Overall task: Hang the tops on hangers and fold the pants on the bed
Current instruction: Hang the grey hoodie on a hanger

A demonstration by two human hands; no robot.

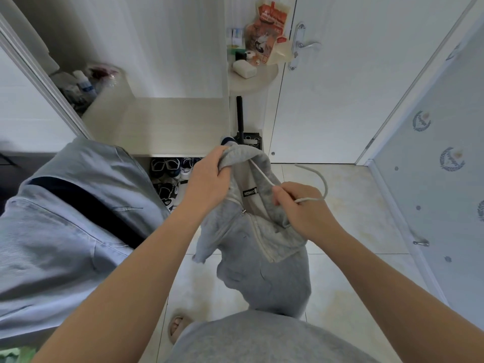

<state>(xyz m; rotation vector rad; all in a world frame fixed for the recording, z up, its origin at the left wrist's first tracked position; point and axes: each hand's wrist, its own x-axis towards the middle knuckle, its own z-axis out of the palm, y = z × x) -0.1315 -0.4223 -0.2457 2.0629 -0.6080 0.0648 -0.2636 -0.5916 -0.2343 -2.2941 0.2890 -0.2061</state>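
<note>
A grey zip-up hoodie hangs in front of me over the tiled floor. My left hand grips the bunched hood fabric at the top. My right hand pinches the white drawstring and holds the collar; the cord's loose end loops out to the right. A black label shows inside the neck. A light blue shirt with a dark inner layer hangs at the left. No hanger is visible in my hands.
An open white wardrobe stands ahead with several shoes under it. A small shelf holds packets and boxes beside a white door. A patterned door is at the right. My foot in a slipper is on the floor.
</note>
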